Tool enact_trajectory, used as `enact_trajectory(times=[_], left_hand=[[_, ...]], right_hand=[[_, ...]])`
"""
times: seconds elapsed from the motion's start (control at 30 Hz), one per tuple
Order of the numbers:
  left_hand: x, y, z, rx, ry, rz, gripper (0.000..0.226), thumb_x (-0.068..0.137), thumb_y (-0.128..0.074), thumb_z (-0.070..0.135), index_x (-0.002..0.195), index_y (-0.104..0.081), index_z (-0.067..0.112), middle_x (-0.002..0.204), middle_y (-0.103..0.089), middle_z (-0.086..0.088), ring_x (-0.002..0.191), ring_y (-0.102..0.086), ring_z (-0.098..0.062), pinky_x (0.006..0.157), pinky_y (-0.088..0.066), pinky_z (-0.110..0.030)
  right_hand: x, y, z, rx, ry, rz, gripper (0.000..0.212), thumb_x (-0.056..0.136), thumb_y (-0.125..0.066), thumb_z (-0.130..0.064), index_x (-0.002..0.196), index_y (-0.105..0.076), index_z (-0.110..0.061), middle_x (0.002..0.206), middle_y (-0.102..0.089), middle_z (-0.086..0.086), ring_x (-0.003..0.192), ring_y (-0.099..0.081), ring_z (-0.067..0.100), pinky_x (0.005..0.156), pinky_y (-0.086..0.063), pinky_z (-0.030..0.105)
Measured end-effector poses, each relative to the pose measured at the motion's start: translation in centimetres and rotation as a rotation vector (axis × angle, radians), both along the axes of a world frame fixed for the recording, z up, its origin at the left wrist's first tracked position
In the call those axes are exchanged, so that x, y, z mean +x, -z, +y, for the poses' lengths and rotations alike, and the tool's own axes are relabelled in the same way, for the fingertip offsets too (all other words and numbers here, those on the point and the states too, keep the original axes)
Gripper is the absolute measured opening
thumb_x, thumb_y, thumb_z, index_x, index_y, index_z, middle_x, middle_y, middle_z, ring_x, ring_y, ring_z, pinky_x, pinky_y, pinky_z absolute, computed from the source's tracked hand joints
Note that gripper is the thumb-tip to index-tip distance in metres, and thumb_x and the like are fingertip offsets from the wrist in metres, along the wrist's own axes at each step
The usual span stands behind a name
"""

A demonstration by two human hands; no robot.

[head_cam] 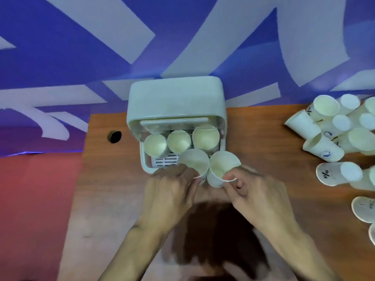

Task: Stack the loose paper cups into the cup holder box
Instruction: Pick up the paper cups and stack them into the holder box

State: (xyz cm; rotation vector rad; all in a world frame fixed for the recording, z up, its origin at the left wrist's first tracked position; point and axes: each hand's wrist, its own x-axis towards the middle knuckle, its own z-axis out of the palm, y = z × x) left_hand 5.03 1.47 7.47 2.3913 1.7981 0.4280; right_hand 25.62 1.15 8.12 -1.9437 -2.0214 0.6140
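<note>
While your L hand [170, 191] pinches cup [193, 161], R hand [255, 191] pinches 2nd cup [223, 163] at box [176, 98]: 3 stacks [178, 140] in, pile [334, 134] to go.

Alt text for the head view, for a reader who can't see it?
A person's left hand and right hand each pinch a paper cup's rim, the left cup and right cup, at the front of an open white cup holder box on a wooden table. Three cups fill its back row; loose cups lie heaped at the right.

Matt paper cups [324, 126]; wood-grain table [263, 138]; plastic box [176, 98].
</note>
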Motion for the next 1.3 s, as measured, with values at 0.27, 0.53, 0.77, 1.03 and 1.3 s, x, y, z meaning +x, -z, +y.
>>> enact_trajectory(times=[0.27,0.53,0.77,1.03,1.3], left_hand=[[-9.0,-0.4,0.9,0.089,-0.169,-0.079,0.013,0.093,-0.066,0.035,0.083,-0.071,0.027,0.08,-0.066,0.009,0.072,-0.063,-0.017,0.051,-0.041,-0.03],[-12.7,3.3,3.2,0.23,-0.086,-0.153,0.013,0.093,-0.072,0.023,0.081,-0.073,0.019,0.08,-0.069,0.006,0.071,-0.061,-0.022,0.058,-0.044,-0.035],[-13.0,6.4,3.7,0.279,0.028,-0.213,0.008,0.093,-0.073,0.02,0.088,-0.079,0.016,0.089,-0.074,0.004,0.069,-0.063,-0.026,0.058,-0.046,-0.041],[-12.4,8.5,4.5,0.195,0.048,-0.118,0.01,0.091,-0.073,0.016,0.082,-0.075,0.018,0.082,-0.071,0.005,0.07,-0.059,-0.025,0.061,-0.04,-0.036],[-12.3,10.6,4.7,0.005,-0.032,-0.11,0.01,0.09,-0.072,0.021,0.08,-0.074,0.019,0.079,-0.068,0.005,0.073,-0.059,-0.024,0.064,-0.047,-0.036]], right_hand=[[-8.4,-0.1,2.7,0.1,-0.094,0.136,0.017,0.08,-0.08,-0.025,0.084,-0.067,-0.035,0.073,-0.049,-0.028,0.067,-0.055,-0.001,0.051,-0.039,0.019],[-12.1,4.4,4.5,0.324,-0.177,0.002,0.009,0.088,-0.07,-0.015,0.088,-0.07,-0.023,0.09,-0.066,-0.009,0.077,-0.067,0.015,0.051,-0.05,0.035],[-11.7,7.5,4.0,0.451,-0.138,0.053,0.008,0.091,-0.07,-0.006,0.087,-0.075,-0.01,0.094,-0.071,0.0,0.085,-0.068,0.019,0.062,-0.057,0.037],[-12.4,8.8,4.7,0.369,-0.078,0.044,0.01,0.093,-0.067,-0.006,0.089,-0.075,-0.011,0.096,-0.07,0.0,0.086,-0.069,0.019,0.071,-0.058,0.041],[-12.5,8.1,4.1,0.332,-0.038,0.025,0.014,0.085,-0.073,0.0,0.087,-0.074,-0.013,0.093,-0.071,-0.002,0.076,-0.068,0.021,0.061,-0.055,0.035]])
